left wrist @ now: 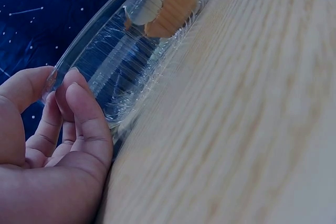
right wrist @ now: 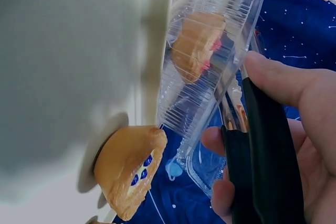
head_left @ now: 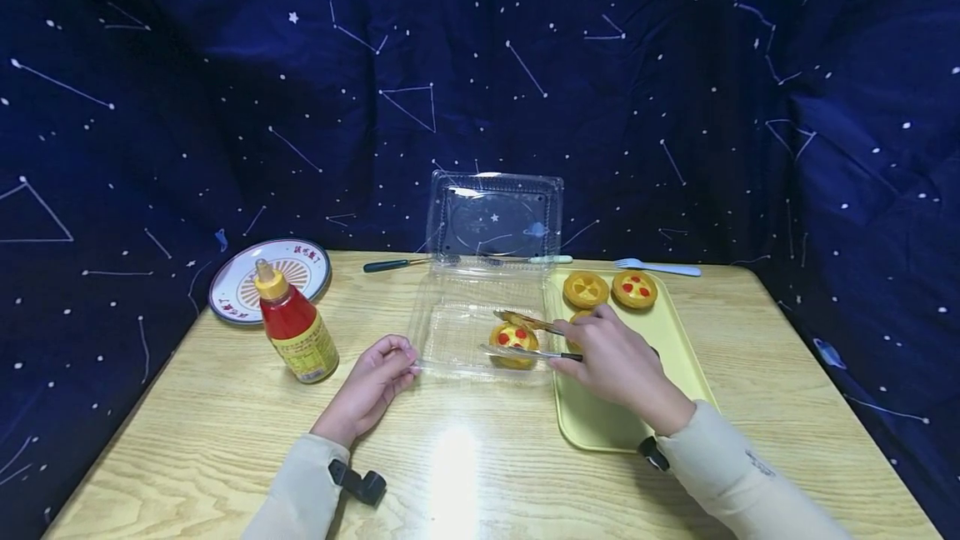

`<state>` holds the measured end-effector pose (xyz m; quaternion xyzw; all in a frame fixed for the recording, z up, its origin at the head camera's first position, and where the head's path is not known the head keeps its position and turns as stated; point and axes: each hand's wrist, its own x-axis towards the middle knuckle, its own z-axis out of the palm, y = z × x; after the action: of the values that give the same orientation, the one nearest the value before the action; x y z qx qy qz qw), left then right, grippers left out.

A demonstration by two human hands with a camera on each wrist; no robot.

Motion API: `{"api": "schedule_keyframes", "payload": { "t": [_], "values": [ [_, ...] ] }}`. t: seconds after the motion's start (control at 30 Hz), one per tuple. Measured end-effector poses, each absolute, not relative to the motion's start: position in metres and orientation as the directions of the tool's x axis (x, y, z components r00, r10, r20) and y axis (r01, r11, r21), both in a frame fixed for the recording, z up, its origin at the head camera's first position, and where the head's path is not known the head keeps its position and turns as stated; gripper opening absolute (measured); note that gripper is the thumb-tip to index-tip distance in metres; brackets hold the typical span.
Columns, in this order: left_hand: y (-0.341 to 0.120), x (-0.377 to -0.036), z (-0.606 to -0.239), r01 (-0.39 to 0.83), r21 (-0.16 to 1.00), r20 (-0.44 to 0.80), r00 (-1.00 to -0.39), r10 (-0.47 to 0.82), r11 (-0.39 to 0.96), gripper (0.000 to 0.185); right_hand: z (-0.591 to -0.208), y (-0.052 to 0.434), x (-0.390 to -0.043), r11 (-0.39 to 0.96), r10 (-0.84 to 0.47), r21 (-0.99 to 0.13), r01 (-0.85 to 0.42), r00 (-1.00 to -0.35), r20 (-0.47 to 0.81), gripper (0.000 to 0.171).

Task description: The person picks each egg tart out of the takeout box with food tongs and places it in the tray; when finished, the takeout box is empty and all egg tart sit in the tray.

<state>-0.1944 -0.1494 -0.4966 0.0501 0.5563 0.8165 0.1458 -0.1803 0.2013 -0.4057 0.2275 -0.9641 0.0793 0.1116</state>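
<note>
A hinged clear plastic box (head_left: 450,336) stands with its lid (head_left: 495,215) raised. My left hand (head_left: 378,382) pinches the box's near left rim between thumb and fingers, also visible in the left wrist view. In my right hand (head_left: 618,361) are tongs (head_left: 536,353) with black handles (right wrist: 273,150). Their two arms are spread over a tart with red pieces (head_left: 514,336), which lies in the box's right part; whether they touch it I cannot tell. A tart with blue pieces (right wrist: 128,169) is on the yellow tray (head_left: 600,432), mostly hidden by my right hand in the head view.
Farther back on the tray are a plain-topped tart (head_left: 586,289) and another red-dotted tart (head_left: 634,289). A blue fork (head_left: 660,267) and a dark-handled utensil (head_left: 390,265) lie along the back edge. At left stand a red sauce bottle (head_left: 300,332) and a patterned plate (head_left: 232,273).
</note>
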Motion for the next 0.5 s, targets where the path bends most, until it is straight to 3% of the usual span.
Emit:
{"api": "schedule_keyframes", "payload": {
  "t": [0.5],
  "values": [
    [-0.149,-0.1962,-0.4968,-0.185,0.924,-0.084,-0.952,0.294,-0.334,0.009,-0.4019,0.2016,-0.1783,0.909,-0.384,-0.091,-0.407,-0.902,0.196,0.059]
  ]
}}
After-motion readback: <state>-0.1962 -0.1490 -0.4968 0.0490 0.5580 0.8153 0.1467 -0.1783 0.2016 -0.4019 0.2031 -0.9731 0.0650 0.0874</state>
